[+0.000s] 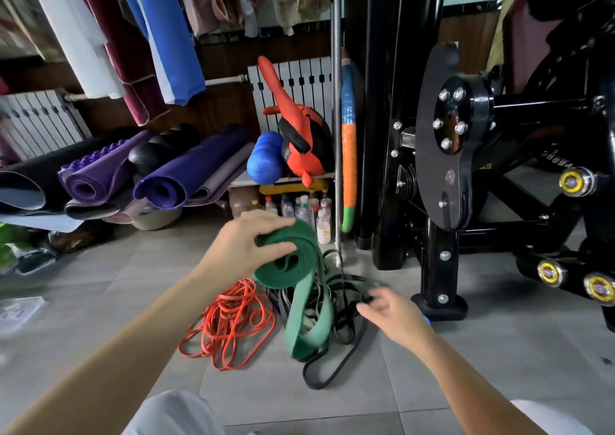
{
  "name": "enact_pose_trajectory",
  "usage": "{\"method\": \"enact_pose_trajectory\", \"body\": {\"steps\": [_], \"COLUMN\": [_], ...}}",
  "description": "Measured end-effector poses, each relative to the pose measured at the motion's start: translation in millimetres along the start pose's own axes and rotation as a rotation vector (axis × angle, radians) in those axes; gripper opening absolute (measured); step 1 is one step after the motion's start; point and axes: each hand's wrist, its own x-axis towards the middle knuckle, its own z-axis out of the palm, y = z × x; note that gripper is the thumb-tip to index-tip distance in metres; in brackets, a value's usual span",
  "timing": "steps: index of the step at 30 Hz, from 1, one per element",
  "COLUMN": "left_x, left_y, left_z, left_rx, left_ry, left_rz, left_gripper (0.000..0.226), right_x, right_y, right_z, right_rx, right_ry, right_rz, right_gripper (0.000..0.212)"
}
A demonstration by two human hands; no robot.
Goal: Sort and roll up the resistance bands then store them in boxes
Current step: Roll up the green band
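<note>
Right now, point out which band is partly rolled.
The wide green band, its top coiled in the left hand; orange bands and black bands lie loose on the floor.

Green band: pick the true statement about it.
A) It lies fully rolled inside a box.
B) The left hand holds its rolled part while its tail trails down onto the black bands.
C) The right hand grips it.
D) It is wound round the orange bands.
B: the left hand grips the rolled part of the green band, whose loose tail runs down over the black bands; the right hand holds nothing.
</note>
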Motion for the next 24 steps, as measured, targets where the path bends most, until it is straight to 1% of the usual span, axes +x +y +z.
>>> {"method": "enact_pose_trajectory", "body": {"steps": [1,3,4,6,9,12,15,20,24], "left_x": [-1.7,-4.7,-6.0,-8.4,-13.8,-17.9,-20.8,-21.7,-19.4], "left_y": [1.1,2.0,1.9,2.3,7.9,12.5,13.8,21.8,28.4], "left_z": [4.9,10.1,11.0,11.1,9.1,6.7,5.7,12.4,21.5], "left_rx": [0.001,-0.024,-0.026,-0.008,-0.010,-0.029,-0.065,-0.161,-0.276], "left_ry": [-0.022,-0.049,-0.052,-0.059,-0.059,-0.057,-0.085,-0.064,-0.016], "left_rz": [0.011,0.005,0.008,0.028,0.055,0.068,0.075,0.067,0.046], "left_gripper": [0.042,0.043,0.044,0.046,0.046,0.044,0.043,0.045,0.045], "right_x": [-0.5,-4.4,-6.5,-8.8,-11.4,-14.2,-16.8,-19.7,-23.8], "right_y": [-20.8,-57.2,-70.9,-90.1,-104.3,-107.1,-104.7,-94.0,-81.2], "right_z": [-4.1,-11.4,-14.7,-19.8,-26.6,-28.8,-28.0,-32.2,-29.9], "right_rx": [0.146,0.433,0.500,0.507,0.457,0.463,0.432,0.478,0.595], "right_ry": [-0.019,-0.104,-0.141,-0.183,-0.216,-0.252,-0.208,-0.194,-0.258], "right_rz": [-0.061,-0.162,-0.214,-0.307,-0.378,-0.446,-0.475,-0.453,-0.451], "right_gripper": [0.045,0.062,0.067,0.074,0.071,0.052,0.041,0.039,0.050]}}
